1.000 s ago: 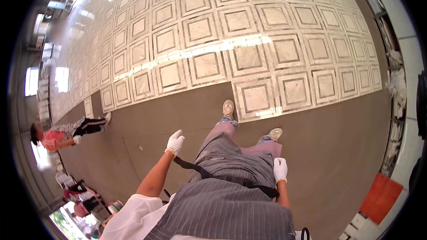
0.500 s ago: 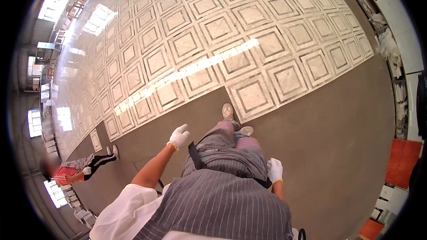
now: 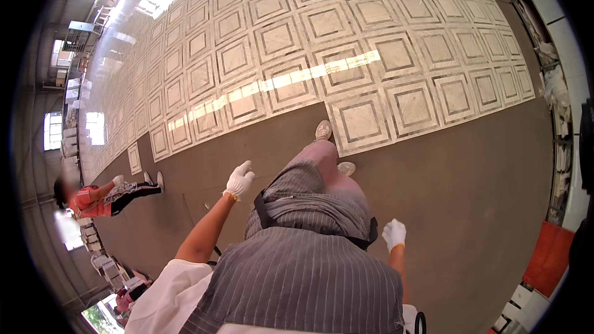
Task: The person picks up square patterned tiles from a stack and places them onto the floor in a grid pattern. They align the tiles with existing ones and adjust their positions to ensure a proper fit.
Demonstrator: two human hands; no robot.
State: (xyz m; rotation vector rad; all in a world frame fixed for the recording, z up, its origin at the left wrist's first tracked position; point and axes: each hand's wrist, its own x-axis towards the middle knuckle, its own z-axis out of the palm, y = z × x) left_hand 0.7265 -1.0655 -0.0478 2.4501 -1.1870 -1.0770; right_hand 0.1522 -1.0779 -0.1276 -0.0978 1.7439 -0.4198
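Note:
I stand with one foot forward, close to the near edge of a broad field of marble tiles framed by dark square bands. My left hand, in a white knit glove, hangs in front of me with the fingers partly stretched and nothing in them. Lower down, beside my right hip, my right hand wears a matching glove. Its fingers are curled in, and no object shows in them. Neither hand touches the tiles. A grey striped apron covers my front.
Grey-brown floor borders the tiles, whose near edge is stepped. A co-worker in a red top stands at the far left by a single tile piece. Shelving with wrapped goods and a red-orange panel line the right side.
My view has shifted, and my legs have changed position in a step. My left hand has swung slightly back with its fingers more apart; my right hand has come out from my hip.

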